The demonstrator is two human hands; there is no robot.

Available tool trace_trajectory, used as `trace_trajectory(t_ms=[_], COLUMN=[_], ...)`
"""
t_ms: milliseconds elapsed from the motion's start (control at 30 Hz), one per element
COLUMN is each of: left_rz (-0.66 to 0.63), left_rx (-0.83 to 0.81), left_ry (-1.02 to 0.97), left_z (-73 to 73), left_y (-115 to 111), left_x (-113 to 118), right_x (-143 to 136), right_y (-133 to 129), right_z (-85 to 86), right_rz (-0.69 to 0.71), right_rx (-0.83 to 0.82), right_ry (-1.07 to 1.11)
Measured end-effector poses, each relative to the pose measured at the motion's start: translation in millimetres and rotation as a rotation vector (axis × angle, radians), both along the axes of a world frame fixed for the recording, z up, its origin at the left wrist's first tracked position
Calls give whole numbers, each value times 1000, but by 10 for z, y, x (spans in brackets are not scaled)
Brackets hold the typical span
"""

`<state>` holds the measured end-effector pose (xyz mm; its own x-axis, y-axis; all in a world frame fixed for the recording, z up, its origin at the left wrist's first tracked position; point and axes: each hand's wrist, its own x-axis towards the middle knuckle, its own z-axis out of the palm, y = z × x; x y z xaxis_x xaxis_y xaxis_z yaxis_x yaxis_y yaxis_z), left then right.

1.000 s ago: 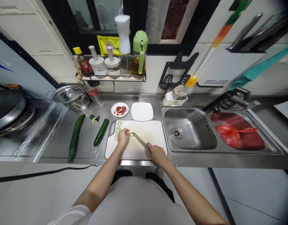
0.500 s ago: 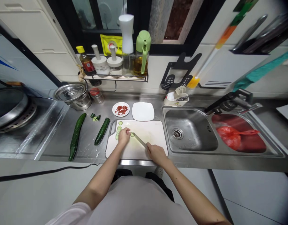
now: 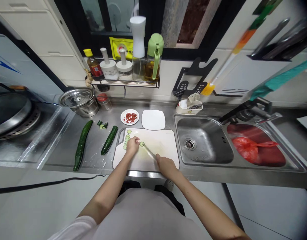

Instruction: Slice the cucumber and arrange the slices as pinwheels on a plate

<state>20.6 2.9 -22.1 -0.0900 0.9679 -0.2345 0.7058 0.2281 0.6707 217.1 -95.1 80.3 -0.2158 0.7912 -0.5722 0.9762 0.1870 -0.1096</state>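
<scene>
The knife [image 3: 150, 152] is grasped in the right hand [image 3: 167, 166] and it points forward, toward the left. At its far end lies the cucumber slice [image 3: 141, 144], nearer to the left hand [image 3: 132, 145], whose fingers are curled (if they pinch something, I cannot tell).

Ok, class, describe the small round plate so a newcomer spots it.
Left of the steel double-bowl sink lies a white rectangular cutting board. Just beyond its far edge is the small round white plate. It holds chopped red pieces; the squarish white plate beside it doesn't.
</scene>
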Motion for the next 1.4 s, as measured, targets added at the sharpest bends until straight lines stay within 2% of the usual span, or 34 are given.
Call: trace_trajectory(t_ms=[833,1400], left_rz=[-3,-6], left_rx=[-18,-26], left_ry=[16,33], left_z=[53,68], left_y=[13,23], left_x=[-6,-10], right_x=[-92,-124], right_y=[77,72], right_z=[-35,5], right_rz=[0,-6], right_rx=[25,15], right_ry=[0,4])
